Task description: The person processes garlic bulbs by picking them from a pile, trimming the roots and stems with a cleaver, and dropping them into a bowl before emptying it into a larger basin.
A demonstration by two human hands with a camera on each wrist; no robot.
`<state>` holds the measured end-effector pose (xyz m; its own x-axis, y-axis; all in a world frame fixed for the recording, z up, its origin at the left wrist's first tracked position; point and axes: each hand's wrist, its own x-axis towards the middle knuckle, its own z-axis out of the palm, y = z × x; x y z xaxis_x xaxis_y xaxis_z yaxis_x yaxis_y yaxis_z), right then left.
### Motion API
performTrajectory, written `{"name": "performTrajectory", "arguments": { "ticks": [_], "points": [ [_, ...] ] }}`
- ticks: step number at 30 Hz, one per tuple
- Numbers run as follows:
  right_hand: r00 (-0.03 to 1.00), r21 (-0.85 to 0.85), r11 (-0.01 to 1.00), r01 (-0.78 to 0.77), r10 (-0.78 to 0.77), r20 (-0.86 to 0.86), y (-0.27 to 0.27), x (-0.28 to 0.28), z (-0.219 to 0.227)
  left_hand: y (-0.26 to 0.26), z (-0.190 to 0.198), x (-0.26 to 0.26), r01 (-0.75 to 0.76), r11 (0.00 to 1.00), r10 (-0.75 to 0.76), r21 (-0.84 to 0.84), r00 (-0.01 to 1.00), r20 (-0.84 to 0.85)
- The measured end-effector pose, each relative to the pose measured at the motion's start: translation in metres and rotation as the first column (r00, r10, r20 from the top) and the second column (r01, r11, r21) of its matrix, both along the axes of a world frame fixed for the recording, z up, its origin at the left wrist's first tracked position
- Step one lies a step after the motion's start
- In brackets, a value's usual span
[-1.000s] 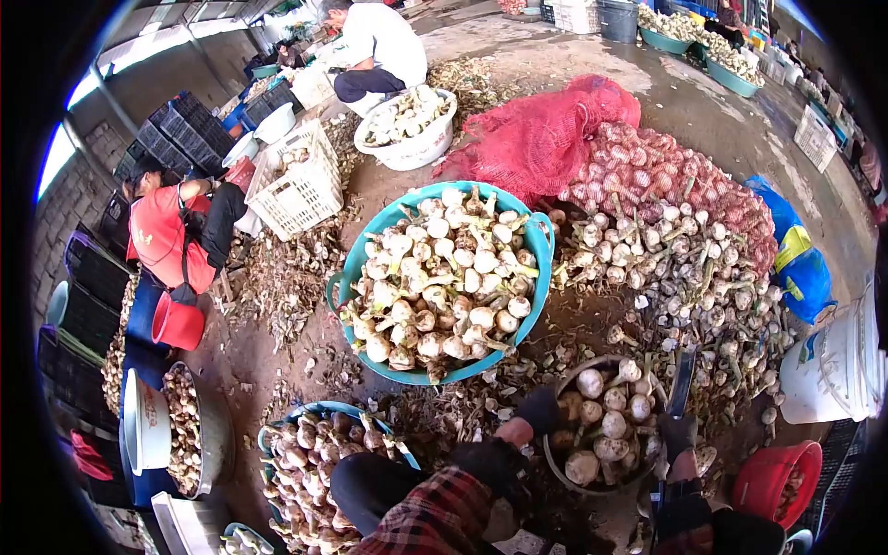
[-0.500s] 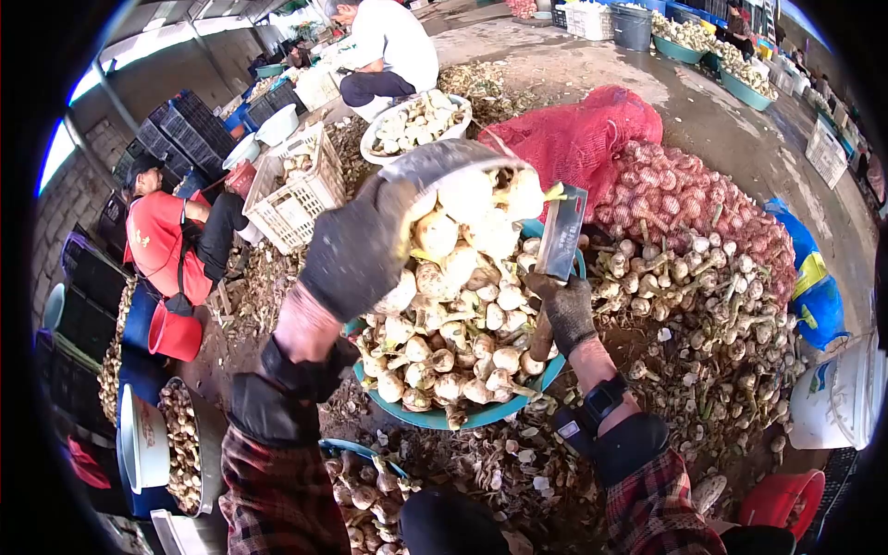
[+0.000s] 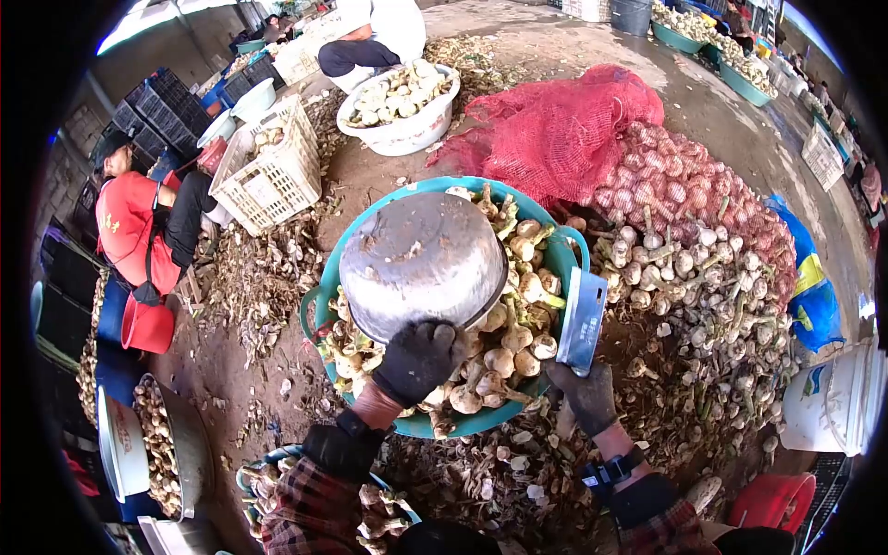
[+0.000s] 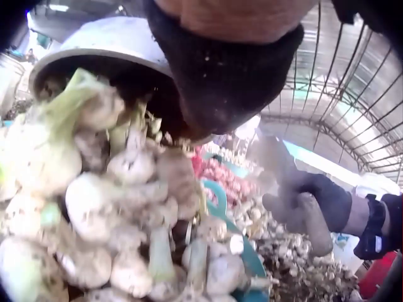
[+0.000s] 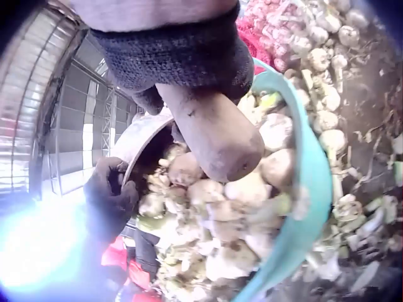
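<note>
In the head view a metal bowl [image 3: 421, 259] is tipped bottom-up over a teal tub [image 3: 319, 305] heaped with garlic bulbs [image 3: 499, 361]. My gloved left hand [image 3: 418, 363] grips its near rim; the right wrist view shows the left hand's fingers [image 5: 129, 189] on that rim. My gloved right hand [image 3: 585, 396] holds a broad-bladed knife [image 3: 583, 319] upright at the tub's right edge. The wooden handle [image 5: 220, 135] pokes out below the right glove [image 5: 182, 60]. In the left wrist view bulbs [image 4: 94, 207] lie under the bowl's open side.
A red net sack [image 3: 564, 129] and loose garlic [image 3: 703, 268] lie right of the tub. A white bowl [image 3: 402, 111] and a crate [image 3: 268, 176] stand behind. A person in red [image 3: 134, 227] sits at left. White and red buckets [image 3: 832, 398] stand at right.
The metal bowl went from the floor by my knees up over the teal tub and turned over, my left hand on it. My right hand rose with the knife, then moved slightly right and down.
</note>
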<state>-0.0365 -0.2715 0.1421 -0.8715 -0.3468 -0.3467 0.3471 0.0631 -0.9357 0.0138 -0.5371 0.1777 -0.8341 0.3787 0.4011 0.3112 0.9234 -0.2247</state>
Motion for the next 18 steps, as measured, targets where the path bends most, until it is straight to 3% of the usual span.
{"name": "performTrajectory", "arguments": {
  "ticks": [1, 2, 6, 7, 8, 10, 11, 12, 14, 15, 16, 18],
  "points": [
    [0.999, -0.033, 0.999, 0.027, -0.028, -0.028, -0.011, -0.006, 0.006, -0.004, 0.020, -0.005, 0.027, 0.996, -0.032, -0.083, 0.998, -0.054],
    [0.997, -0.067, 0.996, 0.050, -0.054, -0.058, -0.024, -0.014, 0.012, -0.011, 0.026, -0.013, -0.009, 0.996, 0.013, 0.088, 0.999, -0.038],
    [0.983, -0.468, 0.868, 0.167, -0.111, 0.145, -0.078, -0.037, 0.056, -0.019, 0.045, -0.027, -0.051, 0.988, 0.067, 0.146, 0.992, -0.109],
    [0.969, -0.593, 0.782, 0.190, -0.053, 0.242, -0.088, -0.051, 0.039, -0.017, 0.045, -0.029, -0.014, 0.995, 0.031, 0.096, 0.983, -0.181],
    [0.966, -0.620, 0.748, 0.239, -0.118, 0.230, -0.102, -0.048, 0.061, -0.015, 0.046, -0.029, 0.012, 0.999, -0.001, 0.039, 0.968, -0.251],
    [0.882, -0.547, 0.701, 0.457, -0.278, 0.380, -0.127, -0.065, 0.042, -0.003, 0.042, -0.027, 0.096, 0.989, -0.058, 0.114, 0.953, -0.296],
    [0.895, -0.580, 0.693, 0.428, -0.233, 0.382, -0.132, -0.067, 0.049, -0.004, 0.036, -0.026, 0.101, 0.988, -0.066, 0.116, 0.961, -0.267],
    [0.899, -0.661, 0.623, 0.417, -0.174, 0.403, -0.136, -0.065, 0.050, -0.005, 0.030, -0.024, 0.110, 0.986, -0.078, 0.123, 0.968, -0.237],
    [0.902, -0.685, 0.595, 0.420, -0.189, 0.389, -0.139, -0.064, 0.045, -0.002, 0.044, -0.014, 0.069, 0.995, -0.050, 0.070, 0.968, -0.246],
    [0.909, -0.650, 0.636, 0.415, -0.264, 0.322, -0.141, -0.066, 0.044, 0.002, 0.054, -0.003, 0.018, 0.993, 0.010, 0.118, 0.972, -0.234],
    [0.945, -0.709, 0.626, 0.325, -0.236, 0.225, -0.144, -0.060, 0.065, 0.005, 0.047, 0.005, 0.068, 0.987, -0.010, 0.148, 0.931, -0.364],
    [0.945, -0.778, 0.538, 0.325, -0.208, 0.250, -0.145, -0.069, 0.079, 0.012, 0.041, 0.035, 0.094, 0.981, -0.019, 0.167, 0.914, -0.406]
  ]
}}
